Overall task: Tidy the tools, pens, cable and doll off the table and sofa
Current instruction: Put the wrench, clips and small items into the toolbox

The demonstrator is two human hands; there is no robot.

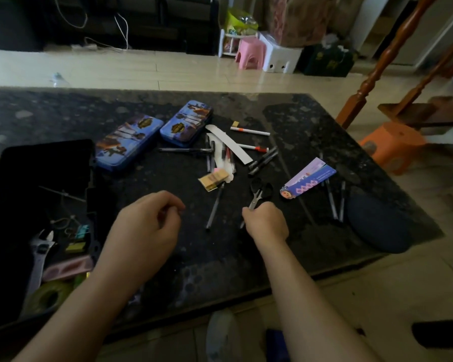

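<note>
My right hand (266, 222) grips the blades of black-handled scissors (259, 192) just above the dark stone table (311, 121). My left hand (152, 223) hovers over the table with loosely curled fingers and holds nothing. Several pens (216, 205) lie scattered at the table's middle, beside white markers (250, 131), a yellow eraser box (211, 180) and a paper strip (230, 143). More pens (335, 202) lie at the right, near a bookmark card (309, 178). An open black toolbox (37, 205) at the left holds a wrench (38, 257) and a tape roll (47, 296).
Two blue pencil cases (126, 141) (186, 122) lie behind the pens. A dark round cushion (377, 226) sits at the table's right corner. On the floor beyond stand an orange stool (392, 146), a pink stool (250, 53), a wooden stair post (377, 66) and white cables (120, 24).
</note>
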